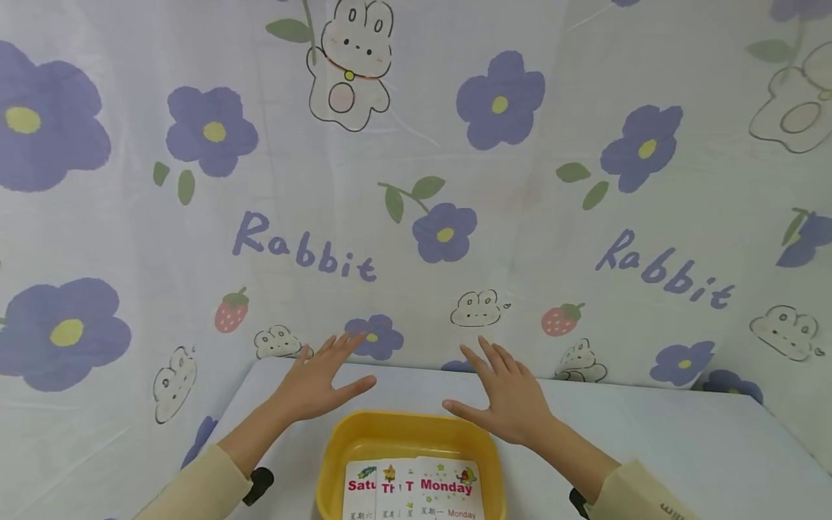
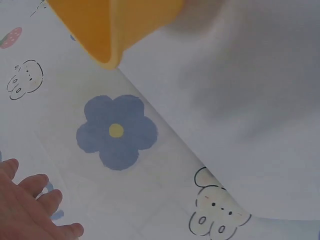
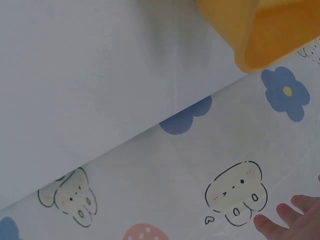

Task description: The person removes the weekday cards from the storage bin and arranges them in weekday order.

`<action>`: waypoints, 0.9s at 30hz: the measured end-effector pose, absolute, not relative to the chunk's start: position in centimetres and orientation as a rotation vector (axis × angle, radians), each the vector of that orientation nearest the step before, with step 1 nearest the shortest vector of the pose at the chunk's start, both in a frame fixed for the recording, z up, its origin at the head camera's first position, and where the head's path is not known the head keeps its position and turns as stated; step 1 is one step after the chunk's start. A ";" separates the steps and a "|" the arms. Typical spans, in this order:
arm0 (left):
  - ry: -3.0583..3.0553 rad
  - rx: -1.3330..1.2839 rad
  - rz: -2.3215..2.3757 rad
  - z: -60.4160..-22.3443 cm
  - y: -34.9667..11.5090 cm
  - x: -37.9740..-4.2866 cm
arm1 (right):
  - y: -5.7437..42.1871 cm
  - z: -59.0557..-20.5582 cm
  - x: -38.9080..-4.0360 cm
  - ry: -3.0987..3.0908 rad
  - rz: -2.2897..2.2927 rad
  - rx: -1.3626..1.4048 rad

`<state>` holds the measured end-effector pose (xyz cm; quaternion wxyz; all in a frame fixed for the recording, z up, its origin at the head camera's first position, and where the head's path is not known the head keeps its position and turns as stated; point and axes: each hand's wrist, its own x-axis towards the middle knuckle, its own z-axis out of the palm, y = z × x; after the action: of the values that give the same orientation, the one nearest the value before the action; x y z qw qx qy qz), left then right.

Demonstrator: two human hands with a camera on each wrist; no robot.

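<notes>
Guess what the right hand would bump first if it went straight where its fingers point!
The right hand would probably meet the flowery cloth behind the table, near a printed rabbit face; distance is unclear.

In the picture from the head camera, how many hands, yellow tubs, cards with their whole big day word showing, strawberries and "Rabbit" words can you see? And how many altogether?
Hands: 2, left hand and right hand
Yellow tub: 1
Whole-word card, the Monday card: 1
Strawberries: 2
"Rabbit" words: 2
Total: 8
</notes>
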<state>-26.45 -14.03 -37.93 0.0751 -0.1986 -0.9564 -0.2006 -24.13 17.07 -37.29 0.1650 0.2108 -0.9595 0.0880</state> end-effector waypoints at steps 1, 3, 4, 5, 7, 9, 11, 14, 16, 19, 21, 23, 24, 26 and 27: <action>-2.873 -0.581 -0.604 -38.1 -14.4 -26.1 | 17.2 -37.5 -23.9 -2.728 0.240 0.610; -2.880 -0.561 -0.615 -38.3 -15.1 -25.6 | 17.4 -37.9 -23.3 -2.725 0.231 0.625; -2.880 -0.556 -0.618 -38.4 -15.3 -25.3 | 17.5 -38.1 -23.1 -2.724 0.232 0.630; -2.883 -0.548 -0.619 -38.5 -15.6 -25.1 | 17.5 -38.3 -22.9 -2.722 0.234 0.635; -2.873 -0.540 -0.617 -38.8 -15.8 -24.8 | 17.6 -38.6 -22.6 -2.714 0.241 0.644; -2.847 -0.537 -0.619 -39.0 -15.9 -24.4 | 17.5 -38.9 -22.3 -2.694 0.240 0.660; -2.817 -0.531 -0.627 -39.3 -15.9 -24.1 | 17.3 -39.1 -22.2 -2.676 0.245 0.681; -2.783 -0.529 -0.654 -39.8 -15.7 -23.5 | 16.8 -39.4 -22.1 -2.670 0.264 0.705; -2.789 -0.514 -0.689 -40.2 -15.5 -23.1 | 16.5 -39.6 -22.0 -2.683 0.286 0.710; -2.842 -0.442 -0.780 -40.8 -15.2 -22.5 | 16.0 -39.8 -21.7 -2.717 0.327 0.712; -2.879 -0.368 -0.853 -41.1 -15.0 -22.2 | 15.7 -40.0 -21.6 -2.742 0.350 0.718; -2.896 -0.301 -0.932 -41.5 -14.9 -21.9 | 15.4 -40.1 -21.5 -2.760 0.374 0.728; -2.893 -0.281 -0.971 -41.6 -14.9 -21.8 | 15.2 -40.1 -21.4 -2.766 0.380 0.732; -2.863 -0.257 -1.049 -42.0 -14.8 -21.7 | 15.0 -40.3 -21.4 -2.773 0.385 0.732; -2.847 -0.251 -1.096 -42.1 -14.8 -21.7 | 14.9 -40.3 -21.4 -2.776 0.387 0.730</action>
<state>-21.67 -14.76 -42.12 0.0404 -0.0818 -0.9293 -0.3579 -21.35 14.90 -40.35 0.1221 0.2501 -0.9513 0.1327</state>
